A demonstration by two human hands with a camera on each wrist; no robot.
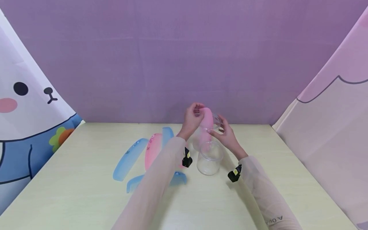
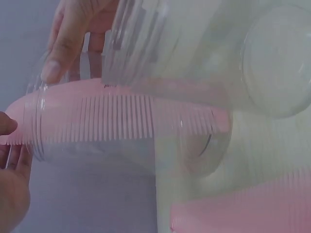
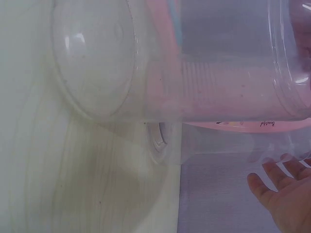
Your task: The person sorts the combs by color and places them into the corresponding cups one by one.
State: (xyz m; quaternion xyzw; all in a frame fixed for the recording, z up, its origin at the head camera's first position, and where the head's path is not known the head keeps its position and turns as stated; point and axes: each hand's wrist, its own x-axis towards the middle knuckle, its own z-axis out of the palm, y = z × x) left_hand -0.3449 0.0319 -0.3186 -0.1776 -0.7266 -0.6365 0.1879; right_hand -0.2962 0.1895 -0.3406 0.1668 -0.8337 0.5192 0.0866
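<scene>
A pink comb [image 1: 207, 118] stands upright inside the rear clear plastic jar [image 2: 204, 160], its top end above the rim. My left hand [image 1: 193, 119] pinches that top end, thumb on one side and fingers on the other. From the right, my right hand [image 1: 228, 135] holds the same jar near its rim, with the thumb in front and the fingers spread around the side [image 3: 286, 194]. Just in front stands a second clear jar [image 1: 209, 166], which partly covers the rear one in both wrist views.
Left of the jars lie a blue comb [image 1: 129, 159], a pink comb [image 1: 153, 150] and another blue comb [image 1: 167, 134]. Nearer, a blue comb [image 1: 179, 179] lies crosswise, partly hidden under the left sleeve [image 1: 155, 179]. A purple cloth [image 1: 178, 64] hangs behind the table.
</scene>
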